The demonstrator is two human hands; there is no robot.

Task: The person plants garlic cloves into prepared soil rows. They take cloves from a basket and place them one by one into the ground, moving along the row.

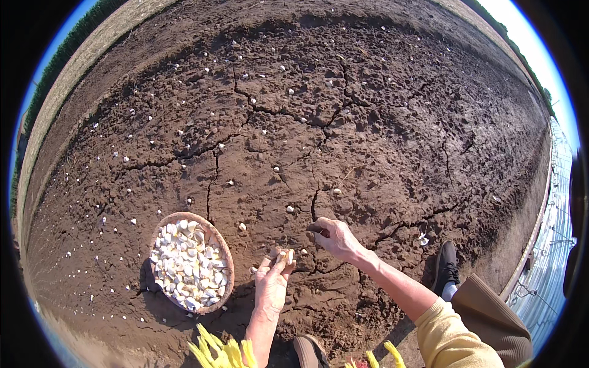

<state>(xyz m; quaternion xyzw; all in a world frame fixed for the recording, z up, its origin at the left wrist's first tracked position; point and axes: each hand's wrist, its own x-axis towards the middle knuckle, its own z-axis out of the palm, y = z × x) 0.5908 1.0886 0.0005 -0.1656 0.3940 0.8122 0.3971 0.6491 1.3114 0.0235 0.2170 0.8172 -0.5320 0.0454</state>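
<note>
My left hand is low in the middle, palm partly up, with garlic cloves held at its fingertips. To its right, my right hand is just above the soil with thumb and fingertips close together; whether anything is pinched between them cannot be told. A round brown bowl filled with pale garlic cloves stands on the soil left of my left hand. Single cloves sit in the cracked brown soil, one between my hands and another beyond them.
Cracked, lumpy soil dotted with cloves spreads ahead and to the left. My shoes are at the lower edge and lower right. Clear plastic sheeting lies along the right rim. Yellow fringe hangs at the bottom.
</note>
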